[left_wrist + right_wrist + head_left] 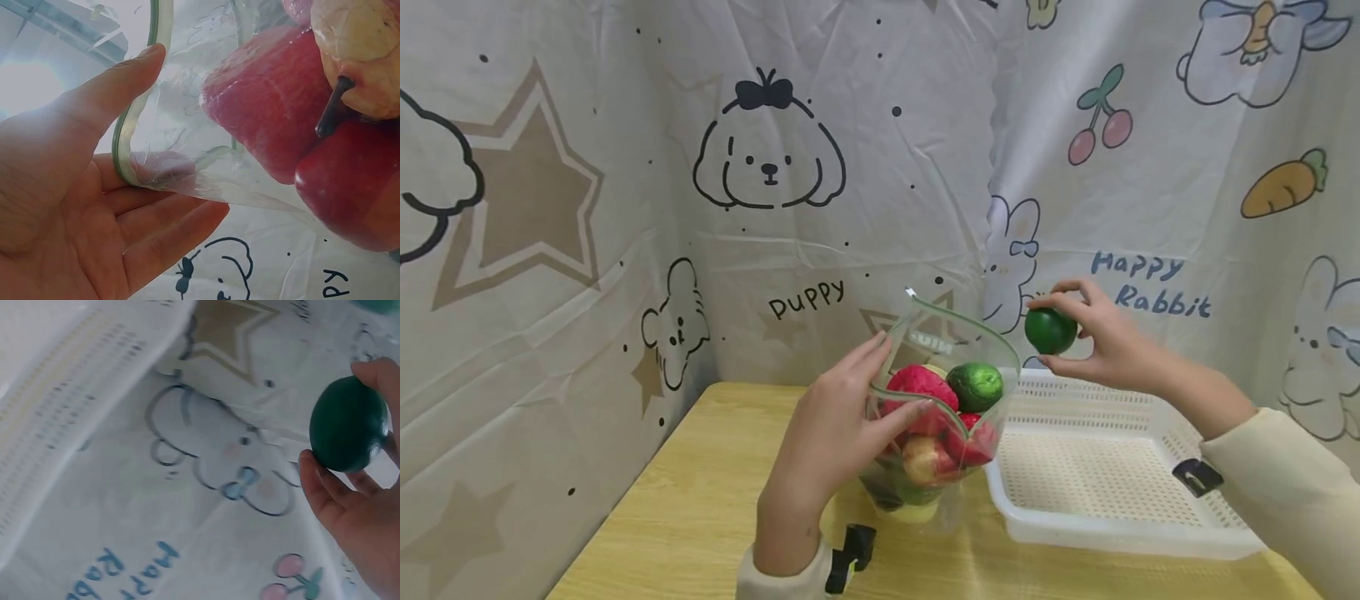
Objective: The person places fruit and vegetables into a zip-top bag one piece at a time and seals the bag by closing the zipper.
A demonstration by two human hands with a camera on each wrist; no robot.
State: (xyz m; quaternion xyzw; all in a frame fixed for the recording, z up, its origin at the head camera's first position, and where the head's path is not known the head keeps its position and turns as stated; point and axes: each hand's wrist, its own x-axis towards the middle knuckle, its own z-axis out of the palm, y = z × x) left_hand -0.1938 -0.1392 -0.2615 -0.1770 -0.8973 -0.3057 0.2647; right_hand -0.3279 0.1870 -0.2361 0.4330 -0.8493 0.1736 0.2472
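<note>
A clear zip bag [1000,343] with a green-edged mouth stands open on the table, holding several fruits. Inside show a bumpy red fruit [919,382], a bumpy green fruit [974,386] and a red-and-yellow fruit [927,461]. My left hand [831,425] holds the bag's left side, thumb over the near rim and fingers along the outside; the left wrist view shows the thumb [134,72] at the green zip strip. Up to the right of the bag's mouth, my right hand [1108,346] pinches a smooth, dark green round fruit [1049,331] between thumb and fingers.
Right of the bag lies a white perforated plastic basket [1131,533], below my right forearm. Both stand on a yellow wood-grain table [692,492]. A pale curtain [880,167] printed with cartoon animals hangs behind and to the left.
</note>
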